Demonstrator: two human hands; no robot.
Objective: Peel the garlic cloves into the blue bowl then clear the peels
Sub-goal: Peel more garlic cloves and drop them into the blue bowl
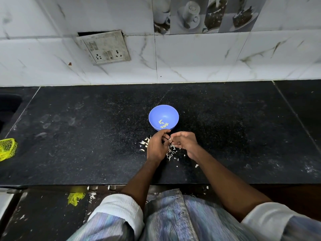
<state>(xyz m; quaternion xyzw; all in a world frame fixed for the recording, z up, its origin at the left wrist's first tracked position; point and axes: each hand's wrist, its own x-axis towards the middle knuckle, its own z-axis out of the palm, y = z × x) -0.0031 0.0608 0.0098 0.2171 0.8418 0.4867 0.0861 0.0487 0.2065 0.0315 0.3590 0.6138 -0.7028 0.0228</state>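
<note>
Pale, papery garlic peels litter the black bench under both hands, at six o'clock from the blue bowl, which holds a few peeled cloves. The left hand and right hand meet fingertip to fingertip, curled around something small, probably a clove, though it is hidden. Cloves are small, firm and slippery, best pinched at the ends, while peels are feather-light.

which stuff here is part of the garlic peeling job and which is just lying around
Job: blue bowl, peeled cloves in it, peels on the counter, left hand, right hand.
Lying about: yellow mesh bag, wall socket plate.
</note>
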